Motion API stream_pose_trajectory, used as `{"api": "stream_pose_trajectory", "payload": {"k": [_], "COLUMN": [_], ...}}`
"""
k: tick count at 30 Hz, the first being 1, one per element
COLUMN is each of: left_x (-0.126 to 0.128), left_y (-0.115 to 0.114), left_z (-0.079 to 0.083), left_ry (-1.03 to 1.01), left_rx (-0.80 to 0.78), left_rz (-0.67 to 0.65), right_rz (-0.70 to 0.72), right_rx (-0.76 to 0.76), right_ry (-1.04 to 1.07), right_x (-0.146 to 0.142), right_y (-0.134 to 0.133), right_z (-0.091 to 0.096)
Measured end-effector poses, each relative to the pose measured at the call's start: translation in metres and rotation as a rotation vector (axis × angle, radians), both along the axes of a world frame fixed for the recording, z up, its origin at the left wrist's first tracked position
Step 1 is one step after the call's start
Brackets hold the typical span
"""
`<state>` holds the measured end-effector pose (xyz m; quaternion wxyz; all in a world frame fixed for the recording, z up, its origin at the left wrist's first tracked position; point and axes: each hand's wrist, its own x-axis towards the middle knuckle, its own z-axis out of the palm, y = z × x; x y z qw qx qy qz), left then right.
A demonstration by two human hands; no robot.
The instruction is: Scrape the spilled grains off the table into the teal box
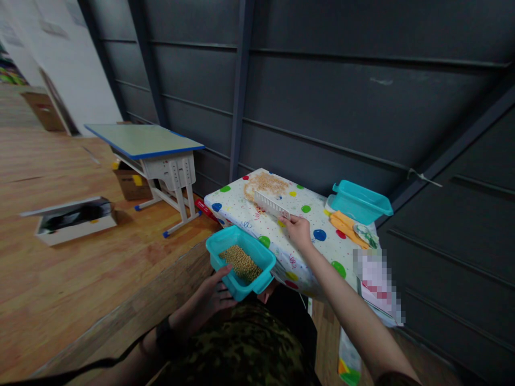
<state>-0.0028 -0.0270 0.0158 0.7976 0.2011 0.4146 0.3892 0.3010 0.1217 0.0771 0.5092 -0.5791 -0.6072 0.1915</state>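
Note:
My left hand (217, 292) grips the near side of a teal plastic bin (263, 262), thumb over its rim. Round tan beans (239, 261), which look like soybeans, lie in the bin, just off the table's front edge. My right hand (295, 229) is closed on one end of a white slotted plastic strip (271, 205), held over the tabletop. Beyond the strip, more tan beans (269, 185) are spread loosely at the table's far left. The table wears a white cloth (298, 257) with coloured dots.
A second teal bin (360, 202) stands at the table's right back. Near it lie an orange cloth (348, 228) and a pixelated pink-and-white item (376, 284). A desk (148, 140) and an open white box (76, 222) stand left. A dark panelled wall (322, 107) rises behind.

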Motion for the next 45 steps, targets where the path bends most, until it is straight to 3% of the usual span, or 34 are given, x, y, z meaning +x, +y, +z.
{"api": "stream_pose_trajectory", "payload": {"k": [10, 15, 21, 25, 29, 36, 42, 45], "left_x": [0.007, 0.004, 0.001, 0.003, 0.005, -0.003, 0.000, 0.002], "left_y": [-0.001, 0.000, 0.001, 0.000, 0.001, 0.002, 0.001, 0.003], "left_z": [0.021, 0.012, -0.002, 0.007, 0.013, -0.013, -0.001, -0.003], "left_ry": [0.030, 0.028, 0.003, 0.011, 0.038, -0.035, -0.030, -0.009], "left_rx": [-0.031, -0.022, 0.007, -0.010, -0.037, 0.027, 0.008, -0.006], "left_rz": [0.002, -0.012, -0.011, -0.004, -0.010, -0.004, -0.042, -0.028], "right_rz": [0.056, 0.113, 0.075, 0.138, 0.110, 0.158, 0.148, 0.168], "right_rx": [-0.033, -0.077, -0.002, -0.051, -0.054, -0.072, -0.039, -0.062], "right_ry": [0.001, -0.021, 0.000, -0.005, 0.018, 0.018, 0.028, 0.022], "right_x": [-0.002, -0.001, -0.001, -0.003, -0.004, -0.004, -0.004, -0.005], "right_y": [-0.002, -0.002, -0.003, -0.004, -0.004, -0.006, -0.007, -0.008], "right_z": [-0.003, -0.004, -0.004, -0.003, -0.001, 0.001, 0.004, 0.003]}}
